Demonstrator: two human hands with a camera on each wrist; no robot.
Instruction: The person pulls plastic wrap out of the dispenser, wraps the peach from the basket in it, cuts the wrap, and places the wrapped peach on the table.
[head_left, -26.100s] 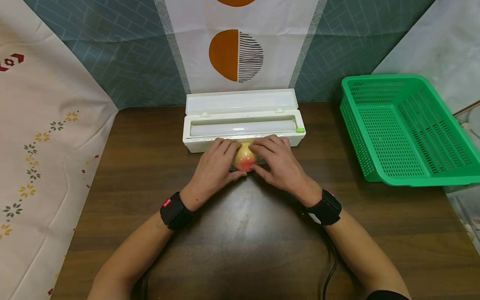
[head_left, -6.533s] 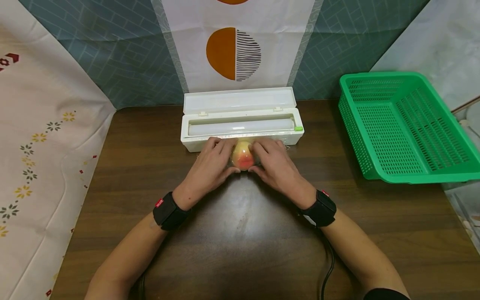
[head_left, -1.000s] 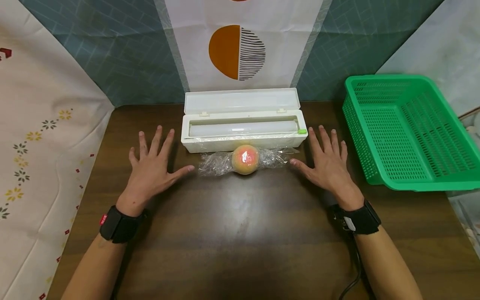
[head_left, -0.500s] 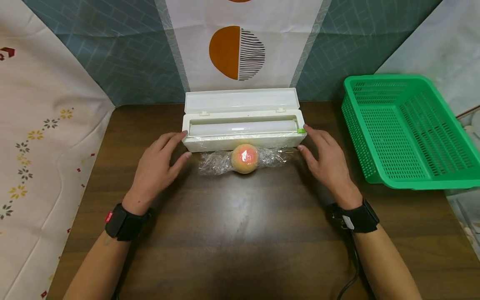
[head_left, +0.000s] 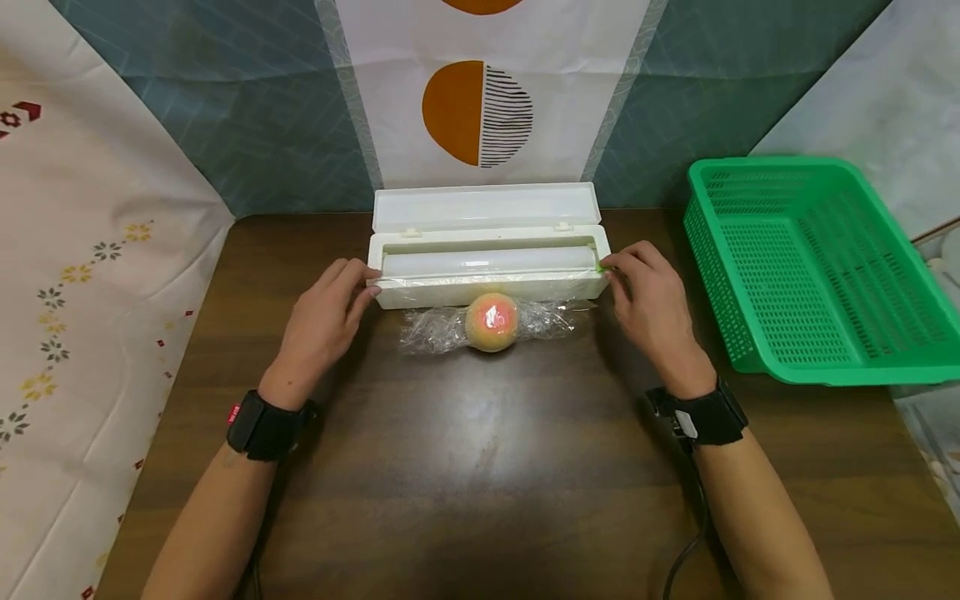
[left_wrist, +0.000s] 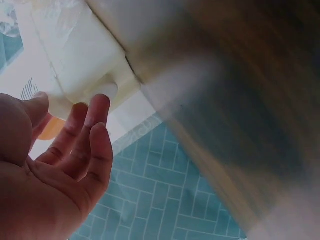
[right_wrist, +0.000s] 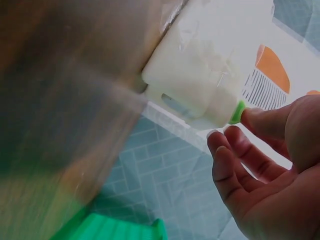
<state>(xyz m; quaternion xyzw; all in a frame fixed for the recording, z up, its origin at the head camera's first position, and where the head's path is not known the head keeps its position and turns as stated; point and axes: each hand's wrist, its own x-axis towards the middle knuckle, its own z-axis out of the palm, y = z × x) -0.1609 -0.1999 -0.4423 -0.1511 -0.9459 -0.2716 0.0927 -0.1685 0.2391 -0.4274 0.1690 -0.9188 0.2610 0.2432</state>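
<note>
A white cling film dispenser (head_left: 423,293) stands at the table's back with its lid (head_left: 487,208) up, showing the film roll (head_left: 480,262) inside. Directly before it lies a round yellow-and-red fruit (head_left: 491,323), wrapped in cling film (head_left: 435,331) that spreads crumpled to both sides. My left hand (head_left: 318,321) grips the dispenser's left end, thumb at the front and fingers by the end wall. At the opposite end my right hand (head_left: 656,308) pinches the green slider (right_wrist: 237,113), its other fingers curled close to the end wall. Neither hand touches the fruit.
A green plastic basket (head_left: 787,375) stands at the right, beyond my right hand. Patterned cloth (head_left: 277,142) hangs behind the dispenser, and a flowered cloth (head_left: 97,333) borders the left side. A black cable (head_left: 686,554) trails from my right wrist strap (head_left: 701,417).
Both hands earlier held the fruit against the dispenser's front. One second ago they lay spread on either side; since then they have moved inward and taken hold of the dispenser's ends.
</note>
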